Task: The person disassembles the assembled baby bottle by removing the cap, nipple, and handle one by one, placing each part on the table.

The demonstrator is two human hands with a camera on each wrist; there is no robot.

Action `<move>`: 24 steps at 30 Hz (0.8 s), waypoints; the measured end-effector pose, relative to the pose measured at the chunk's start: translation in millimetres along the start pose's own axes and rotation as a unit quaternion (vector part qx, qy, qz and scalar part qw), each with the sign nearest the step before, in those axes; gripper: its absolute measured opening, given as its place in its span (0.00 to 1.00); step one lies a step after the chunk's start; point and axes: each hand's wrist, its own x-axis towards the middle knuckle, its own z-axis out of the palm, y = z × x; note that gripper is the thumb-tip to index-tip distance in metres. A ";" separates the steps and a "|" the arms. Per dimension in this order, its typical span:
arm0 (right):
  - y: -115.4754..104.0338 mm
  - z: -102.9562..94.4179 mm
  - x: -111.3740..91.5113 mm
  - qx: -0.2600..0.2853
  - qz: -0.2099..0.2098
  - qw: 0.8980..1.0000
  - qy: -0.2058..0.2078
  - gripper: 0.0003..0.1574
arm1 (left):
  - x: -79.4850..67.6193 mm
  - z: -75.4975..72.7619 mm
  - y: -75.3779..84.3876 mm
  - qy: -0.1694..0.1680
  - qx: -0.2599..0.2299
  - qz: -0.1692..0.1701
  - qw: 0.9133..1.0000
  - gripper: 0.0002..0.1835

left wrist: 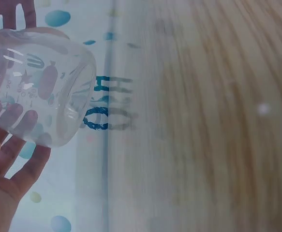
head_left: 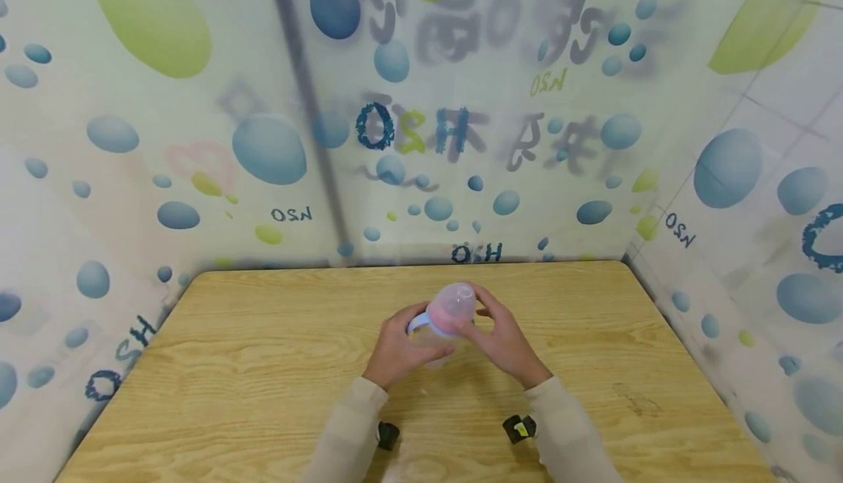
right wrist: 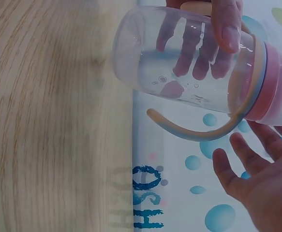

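Note:
A clear baby bottle (head_left: 452, 307) with a pink collar (right wrist: 271, 82) and a see-through domed cap is held over the table, tilted. My left hand (head_left: 397, 347) grips the body (left wrist: 46, 87) by its side, thumb in front and fingers behind, showing through the clear wall. At the cap end, my right hand (head_left: 503, 337) holds the bottle between thumb and index finger, the thumb by the collar. Its other fingers (right wrist: 225, 169) are spread below in the right wrist view. A curved handle (right wrist: 199, 134), bluish in the head view, juts from below the collar.
Below lies a wood-grain table (head_left: 263, 366), with walls of blue and green dots (head_left: 270, 150) at the back and both sides. Black camera pieces (head_left: 388, 435) sit by both wrists. A faint mark (head_left: 635, 399) shows on the tabletop at the right.

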 end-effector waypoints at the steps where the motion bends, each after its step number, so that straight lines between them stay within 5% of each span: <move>1: 0.2 -0.4 0.0 -0.001 -0.006 1.000 0.002 0.37 | 0.2 0.6 0.2 0.001 -0.003 0.001 1.000 0.38; 24: 1.6 -12.3 -2.4 -0.034 0.001 0.999 0.017 0.34 | 5.7 10.1 2.3 0.013 0.019 0.014 1.000 0.38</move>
